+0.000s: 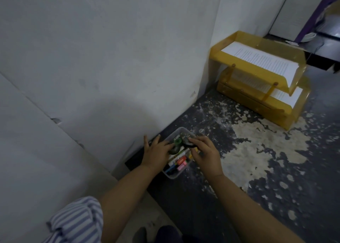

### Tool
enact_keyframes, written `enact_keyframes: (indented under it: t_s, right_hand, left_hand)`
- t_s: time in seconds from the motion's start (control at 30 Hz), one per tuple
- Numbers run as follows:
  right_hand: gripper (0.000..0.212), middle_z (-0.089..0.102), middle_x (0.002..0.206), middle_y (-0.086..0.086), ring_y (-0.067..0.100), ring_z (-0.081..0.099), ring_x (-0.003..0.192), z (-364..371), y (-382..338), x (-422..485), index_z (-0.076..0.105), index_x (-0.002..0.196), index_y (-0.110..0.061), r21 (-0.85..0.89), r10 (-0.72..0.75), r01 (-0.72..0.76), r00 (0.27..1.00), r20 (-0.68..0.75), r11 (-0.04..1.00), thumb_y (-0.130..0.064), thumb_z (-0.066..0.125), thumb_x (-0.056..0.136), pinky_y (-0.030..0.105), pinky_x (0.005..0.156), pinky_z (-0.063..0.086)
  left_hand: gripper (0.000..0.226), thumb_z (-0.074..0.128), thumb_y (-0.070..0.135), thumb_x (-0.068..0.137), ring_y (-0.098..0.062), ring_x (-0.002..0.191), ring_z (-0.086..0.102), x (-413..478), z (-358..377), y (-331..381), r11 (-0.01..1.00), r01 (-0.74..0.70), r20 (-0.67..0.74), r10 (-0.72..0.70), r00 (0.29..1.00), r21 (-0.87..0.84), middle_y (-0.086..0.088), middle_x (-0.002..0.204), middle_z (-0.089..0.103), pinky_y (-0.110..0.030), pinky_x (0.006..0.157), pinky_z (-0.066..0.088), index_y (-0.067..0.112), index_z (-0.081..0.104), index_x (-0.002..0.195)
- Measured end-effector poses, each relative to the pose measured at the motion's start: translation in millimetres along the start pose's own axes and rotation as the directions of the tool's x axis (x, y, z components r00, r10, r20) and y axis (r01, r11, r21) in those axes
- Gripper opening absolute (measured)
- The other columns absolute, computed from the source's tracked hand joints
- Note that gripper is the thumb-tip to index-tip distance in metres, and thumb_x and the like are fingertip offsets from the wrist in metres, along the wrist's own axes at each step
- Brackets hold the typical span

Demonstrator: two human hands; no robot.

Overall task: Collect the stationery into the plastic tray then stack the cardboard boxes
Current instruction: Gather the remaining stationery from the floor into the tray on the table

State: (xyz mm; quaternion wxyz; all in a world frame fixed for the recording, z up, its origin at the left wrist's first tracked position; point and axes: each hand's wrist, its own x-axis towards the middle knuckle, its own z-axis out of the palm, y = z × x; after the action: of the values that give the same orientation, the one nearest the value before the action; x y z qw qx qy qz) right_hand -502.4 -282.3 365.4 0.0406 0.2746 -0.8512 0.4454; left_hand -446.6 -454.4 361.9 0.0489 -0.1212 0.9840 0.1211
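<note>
Now we hold both hands over the clear rectangular plastic tray [181, 130] — left hand [156, 153] fingers spread, right hand [205, 153] pinching a dark ring-shaped item [187, 145].

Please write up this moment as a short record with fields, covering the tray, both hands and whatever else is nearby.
surface: dark floor with pale flaking patches, beside a white wall
tray: clear plastic tray by the wall, holding coloured stationery
left hand: left hand over the tray's left side, fingers on a green roll
right hand: right hand over the tray's right side, fingertips at a dark item; grip unclear
nearby: yellow paper rack, two tiers, with white paper
cardboard boxes: none in view
</note>
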Motion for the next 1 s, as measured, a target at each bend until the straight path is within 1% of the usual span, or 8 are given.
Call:
enact_keyframes:
  t_s: [0.13, 0.27, 0.33, 0.4, 0.47, 0.73, 0.83, 1.0]
  right_hand:
    - [0.030, 0.061, 0.112, 0.013, 0.022, 0.060, 0.101, 2.2, -4.7, 0.4, 0.069, 0.110, -0.006, -0.002, -0.015, 0.015, 1.000, -0.004, 1.000, 0.002, 0.066, 0.081, 0.025, 0.088, 0.049]
    - [0.030, 0.060, 0.112, 0.014, 0.020, 0.058, 0.103, 7.5, -8.4, 4.4, 0.070, 0.108, -0.006, 0.031, -0.021, 0.021, 1.000, -0.015, 0.999, 0.003, 0.067, 0.079, 0.022, 0.092, 0.046]
    - [0.030, 0.059, 0.113, 0.014, 0.021, 0.059, 0.101, 10.1, -9.5, 9.6, 0.070, 0.108, -0.006, 0.023, -0.010, 0.010, 1.000, -0.008, 1.000, 0.003, 0.068, 0.079, 0.027, 0.091, 0.049]
    - [0.030, 0.060, 0.112, 0.015, 0.022, 0.060, 0.099, 13.7, -12.4, 15.0, 0.071, 0.106, -0.007, 0.014, -0.030, 0.030, 0.999, 0.013, 0.999, 0.004, 0.068, 0.078, 0.027, 0.089, 0.050]
    - [0.029, 0.061, 0.109, 0.019, 0.025, 0.061, 0.097, 19.5, -15.1, 18.8, 0.073, 0.102, -0.006, -0.014, -0.095, 0.096, 0.993, 0.067, 0.995, 0.007, 0.068, 0.075, 0.026, 0.087, 0.049]
    - [0.038, 0.048, 0.132, 0.022, 0.035, 0.050, 0.120, 36.0, -16.9, 12.6, 0.062, 0.119, -0.002, -0.089, -0.110, 0.154, 0.921, 0.373, 0.984, -0.010, 0.067, 0.082, 0.030, 0.101, 0.038]
    - [0.031, 0.054, 0.129, 0.026, 0.045, 0.053, 0.116, 35.2, -12.6, 14.2, 0.068, 0.112, -0.002, -0.160, -0.174, 0.235, 0.930, 0.323, 0.959, -0.007, 0.067, 0.081, 0.047, 0.101, 0.043]
    - [0.028, 0.054, 0.133, 0.019, 0.045, 0.041, 0.130, 36.4, -2.1, 23.5, 0.068, 0.113, -0.006, -0.286, -0.232, 0.356, 0.892, 0.387, 0.890, -0.016, 0.063, 0.087, 0.054, 0.108, 0.034]
  left_hand:
    - [0.049, 0.047, 0.048, 0.089, -0.021, 0.143, 0.021, 1.5, 1.1, 4.9, 1.000, 0.009, 0.011, -0.009, 1.000, -0.019, 0.012, 0.142, 0.045, -0.060, 0.109, -0.016, 0.035, 0.044, 0.136]
    - [0.039, 0.045, 0.037, 0.094, -0.019, 0.143, 0.022, 2.4, 1.6, 11.5, 0.997, 0.018, -0.015, -0.019, 1.000, -0.069, 0.013, 0.140, 0.048, -0.059, 0.112, -0.011, 0.034, 0.048, 0.133]
    - [0.035, 0.045, 0.024, 0.093, -0.020, 0.138, 0.032, 0.1, -0.7, 9.6, 0.978, 0.013, -0.103, -0.035, 0.994, -0.210, 0.008, 0.132, 0.056, -0.049, 0.116, 0.007, 0.027, 0.056, 0.125]
    - [0.033, 0.046, 0.012, 0.091, -0.023, 0.124, 0.048, -5.0, -1.3, 4.6, 0.920, 0.006, -0.234, -0.106, 0.967, -0.392, -0.003, 0.122, 0.061, -0.032, 0.105, 0.032, 0.017, 0.060, 0.121]
    - [0.035, 0.044, 0.011, 0.094, -0.023, 0.120, 0.052, -12.8, -3.1, 0.8, 0.859, 0.053, -0.241, -0.202, 0.949, -0.509, -0.008, 0.127, 0.058, -0.028, 0.099, 0.039, 0.011, 0.055, 0.127]
    - [0.042, 0.037, 0.016, 0.099, -0.016, 0.135, 0.040, -28.3, 8.1, -10.7, 0.916, 0.059, -0.138, -0.123, 0.983, -0.396, -0.005, 0.145, 0.045, -0.026, 0.112, 0.029, 0.011, 0.043, 0.140]
    - [0.045, 0.032, 0.015, 0.099, -0.011, 0.142, 0.027, -31.3, 13.6, -14.7, 0.946, 0.043, -0.101, -0.080, 0.992, -0.321, 0.000, 0.152, 0.035, -0.025, 0.116, 0.017, 0.014, 0.035, 0.145]
    - [0.047, 0.029, 0.015, 0.099, -0.009, 0.144, 0.021, -31.9, 13.8, -16.7, 0.960, 0.030, -0.083, -0.055, 0.995, -0.279, 0.003, 0.154, 0.030, -0.024, 0.117, 0.010, 0.014, 0.030, 0.146]
